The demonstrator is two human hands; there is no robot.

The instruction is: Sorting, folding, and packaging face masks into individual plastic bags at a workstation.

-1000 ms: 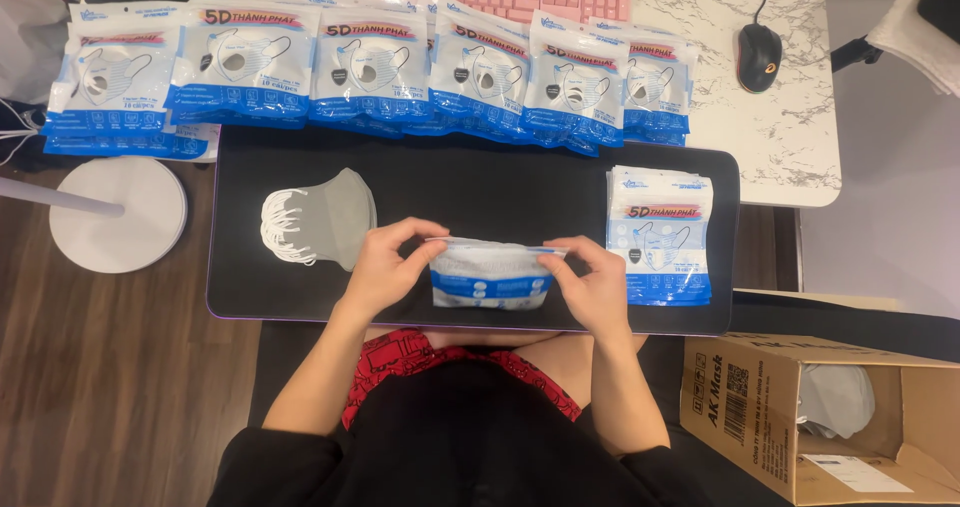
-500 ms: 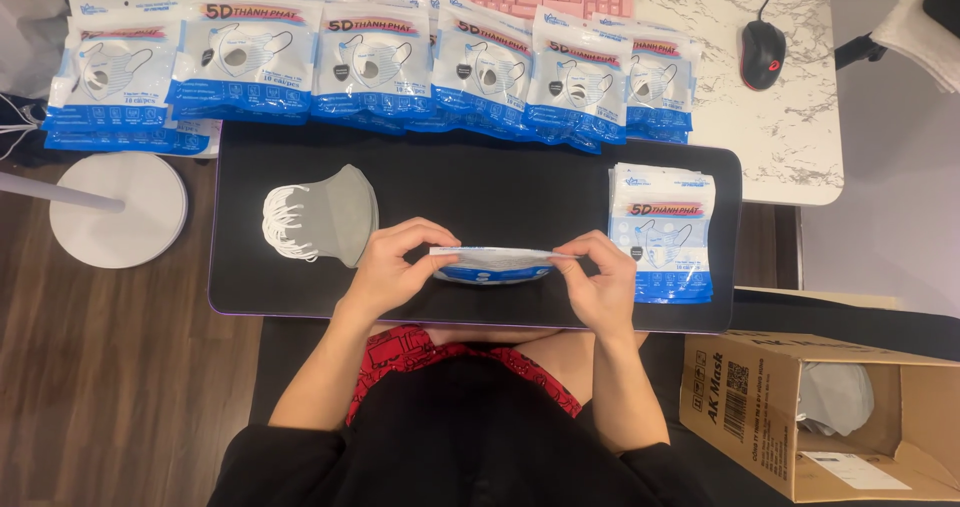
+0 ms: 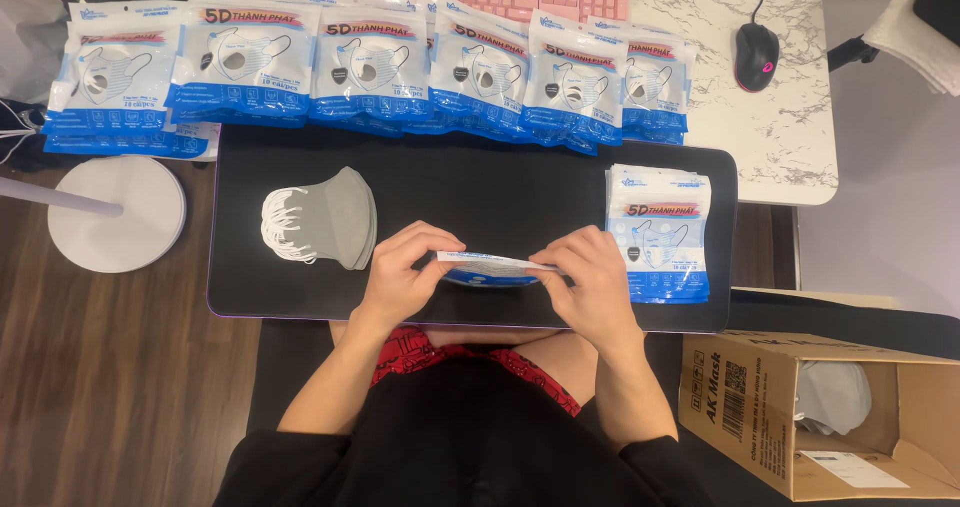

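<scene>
Now we hold the glossy mask packet (image 3: 490, 267) tipped almost edge-on, where a second ago its printed face still showed toward us; it sits low at the front of the black mat (image 3: 480, 182). Our left hand (image 3: 405, 272) pinches its left end and our right hand (image 3: 590, 287) grips the right end, both closed on the thin plastic. Nothing else has shifted: the stack of soft grey masks (image 3: 325, 217) (white ear loops fanned leftward) lies at our left, a flat pile of blue-and-white packets (image 3: 660, 232) at our right, and a row of crinkly packets (image 3: 370, 67) overlaps the mat's far edge.
</scene>
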